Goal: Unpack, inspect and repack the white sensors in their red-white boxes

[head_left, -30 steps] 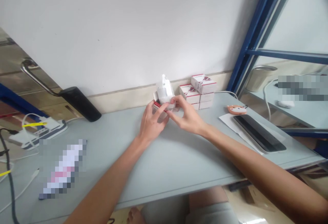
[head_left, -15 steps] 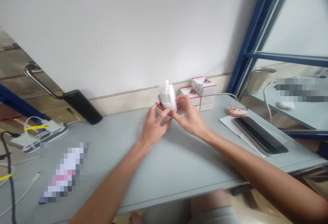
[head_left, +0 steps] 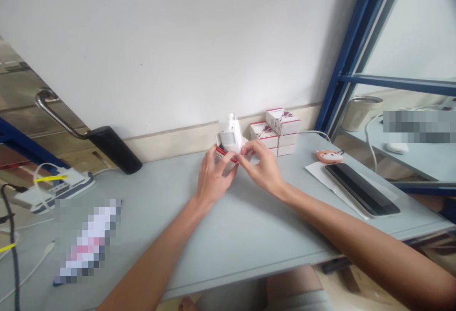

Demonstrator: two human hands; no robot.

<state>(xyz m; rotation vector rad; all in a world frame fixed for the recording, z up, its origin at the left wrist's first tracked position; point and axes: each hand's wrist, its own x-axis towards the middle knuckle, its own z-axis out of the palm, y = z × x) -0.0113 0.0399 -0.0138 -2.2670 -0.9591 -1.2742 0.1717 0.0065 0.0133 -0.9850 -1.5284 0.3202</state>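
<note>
Head view: small white-and-red carton (head_left: pixel 223 155) with its top open, near the back of the table, low between both hands; whether lifted or resting on the tabletop, hard to tell. Crumpled white piece (head_left: pixel 232 135) upright out of the carton's mouth, its material unclear. Left hand (head_left: pixel 215 180) clamped around the carton, fingers (head_left: pixel 223 161) curled over the front face. Right hand (head_left: pixel 262 169) just beside it, fingertips (head_left: pixel 246 147) against the base of the white piece; firm pinch or light touch, impossible to say. Right behind the hands, a stack of matching red-edged boxes (head_left: pixel 275 133) against the wall, one box perched on top and close to the carton. Further right on the pale blue-grey table (head_left: pixel 249 254), an orange fox-shaped trinket (head_left: pixel 329 156), then a black smartphone (head_left: pixel 361 190) on a white sheet of paper (head_left: pixel 315 171). Further left, a pixelated object (head_left: pixel 87 242) and a white power strip (head_left: pixel 57 188) with cables. Beyond the table, a black-gripped metal door handle (head_left: pixel 114 149) and a blue metal frame (head_left: pixel 351 69)
</note>
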